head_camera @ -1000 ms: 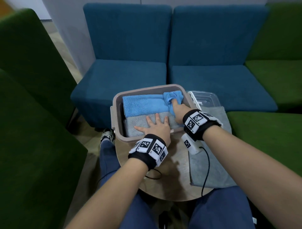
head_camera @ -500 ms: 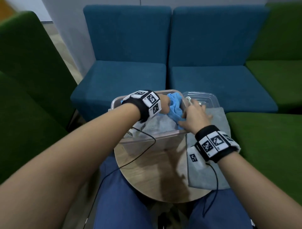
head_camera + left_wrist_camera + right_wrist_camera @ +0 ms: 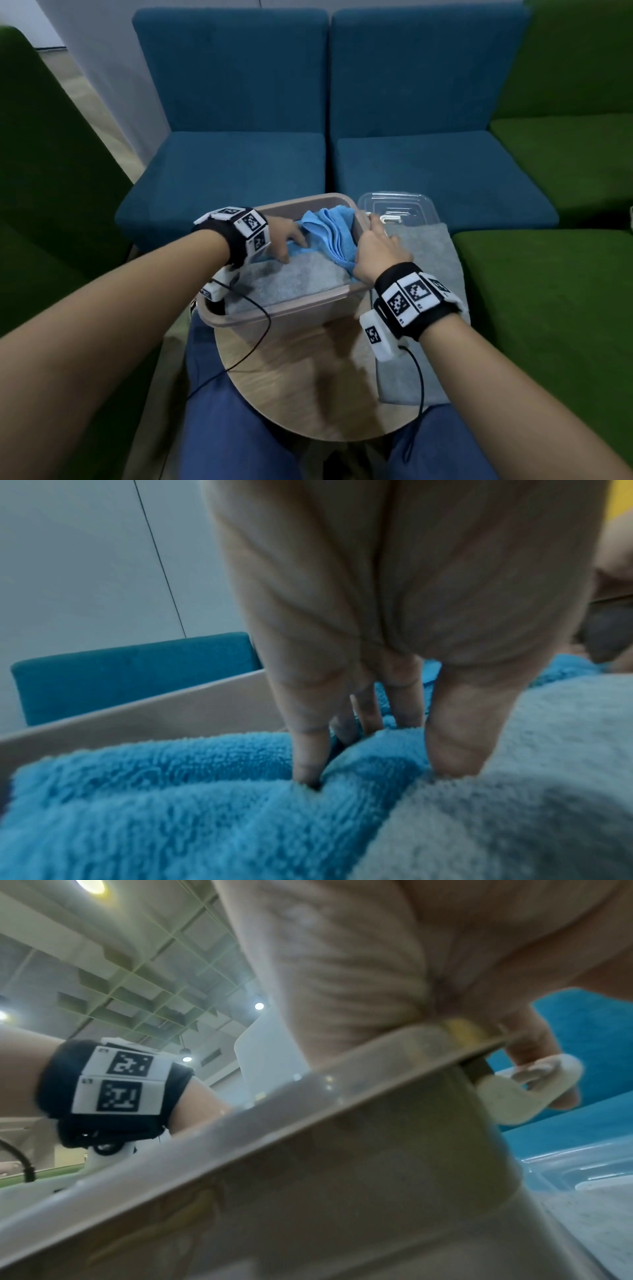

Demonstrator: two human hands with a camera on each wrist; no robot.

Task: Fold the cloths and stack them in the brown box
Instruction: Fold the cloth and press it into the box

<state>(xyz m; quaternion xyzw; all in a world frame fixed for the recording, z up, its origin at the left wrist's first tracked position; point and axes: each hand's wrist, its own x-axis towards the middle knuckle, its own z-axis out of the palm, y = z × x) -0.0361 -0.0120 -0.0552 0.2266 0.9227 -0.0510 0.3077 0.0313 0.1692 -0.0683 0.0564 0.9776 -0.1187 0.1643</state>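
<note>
While I look down from the head camera, my left hand (image 3: 286,241) presses straight fingers on the blue cloth (image 3: 329,229) inside the brown box (image 3: 284,310), beside the grey cloth (image 3: 291,277). From the left wrist, my fingertips (image 3: 308,764) dig into the blue pile. From the right wrist, my right hand (image 3: 377,969) grips the box rim.
</note>
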